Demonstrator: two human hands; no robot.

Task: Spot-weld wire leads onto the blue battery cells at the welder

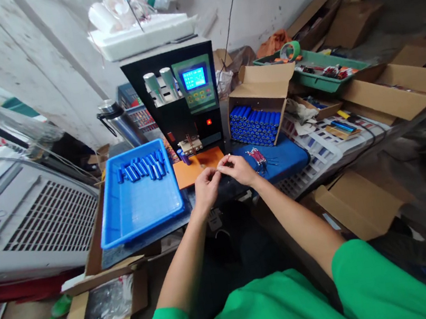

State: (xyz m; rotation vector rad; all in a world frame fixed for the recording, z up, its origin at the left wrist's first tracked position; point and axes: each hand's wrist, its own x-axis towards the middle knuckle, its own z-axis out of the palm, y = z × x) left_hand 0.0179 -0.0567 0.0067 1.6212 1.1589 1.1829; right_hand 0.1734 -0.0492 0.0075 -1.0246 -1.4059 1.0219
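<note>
My left hand (206,184) and my right hand (237,168) meet fingertip to fingertip at the front edge of an orange board (187,175). Both are closed in a pinch; whatever lies between the fingers is too small to make out. Just beyond them stands a black spot-welding machine (203,123) with a lit blue screen (193,78). A blue cylindrical battery cell (183,157) is upright under its electrodes (190,144). To the right of my right hand, a bundle of red and black wire leads (256,157) lies on a blue pad (287,157).
A blue tray (142,218) at left holds several blue cells (144,167). An open cardboard box (265,79) packed with cells stands right of the machine. Further right are a green tray (321,82) and more boxes. A steel flask (121,122) stands behind the blue tray.
</note>
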